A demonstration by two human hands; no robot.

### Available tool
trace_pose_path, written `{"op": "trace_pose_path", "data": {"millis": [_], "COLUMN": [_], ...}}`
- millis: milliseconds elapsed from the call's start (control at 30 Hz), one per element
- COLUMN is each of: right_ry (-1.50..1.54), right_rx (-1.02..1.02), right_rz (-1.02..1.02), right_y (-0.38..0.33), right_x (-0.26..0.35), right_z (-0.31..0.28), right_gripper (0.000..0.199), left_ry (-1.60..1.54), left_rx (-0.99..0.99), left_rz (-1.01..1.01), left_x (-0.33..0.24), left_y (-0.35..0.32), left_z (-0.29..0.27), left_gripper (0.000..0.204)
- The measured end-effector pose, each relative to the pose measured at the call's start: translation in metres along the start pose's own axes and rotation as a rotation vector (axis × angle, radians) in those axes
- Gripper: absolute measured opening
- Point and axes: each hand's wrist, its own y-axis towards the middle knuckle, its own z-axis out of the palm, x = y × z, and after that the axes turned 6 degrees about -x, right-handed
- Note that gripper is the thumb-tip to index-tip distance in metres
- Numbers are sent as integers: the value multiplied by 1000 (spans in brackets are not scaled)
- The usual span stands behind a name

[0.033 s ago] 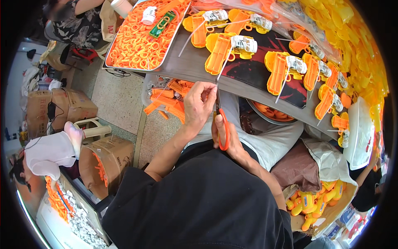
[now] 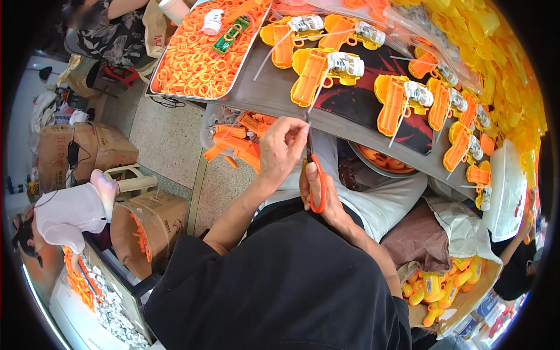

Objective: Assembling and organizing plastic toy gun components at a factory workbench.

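Note:
My left hand [image 2: 282, 150] is closed, thumb and forefinger pinched at the lower end of a thin white strip [image 2: 317, 96]. That strip runs down from an orange and yellow toy gun half [image 2: 309, 79] lying near the table's front edge. Just below the edge, my right hand [image 2: 328, 201] grips a pair of scissors [image 2: 317, 185] with orange handles. Their dark blades point up, close beside my left fingertips; whether they touch the strip I cannot make out. Several similar toy gun halves [image 2: 392, 108], each with a white printed cylinder and a pale strip, lie across the table.
A metal tray [image 2: 232, 87] of small orange rings stands at the table's left. Yellow parts [image 2: 496, 58] are heaped at the right, above a white plastic bin [image 2: 506, 189]. Orange pieces [image 2: 248, 146] fill a box under the table. Cardboard boxes [image 2: 87, 151] and other people are around.
The scissor handles sit slightly farther apart, with more of the second loop showing. My left hand stays pinched near the strip's end. The whole view has shifted a little.

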Motion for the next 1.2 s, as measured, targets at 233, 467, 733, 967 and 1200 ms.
{"op": "trace_pose_path", "data": {"millis": [233,467,733,967,1200], "right_ry": [-120,50,62,27,20], "right_rx": [61,92,26,79,98], "right_rz": [-66,-3,61,47,29], "right_y": [9,53,67,79,78], "right_x": [5,41,52,55,59], "right_z": [3,5,4,6,6], "right_gripper": [80,78,83,88,87], "left_ry": [267,649,131,74,52], "left_rx": [-133,-109,-169,-145,-184], "left_rz": [123,165,72,-40,-14], "left_x": [22,49,21,21,25], "left_y": [64,98,87,80,77], "left_z": [-26,-20,3,10,11], "left_gripper": [24,39,11,9,10]}}
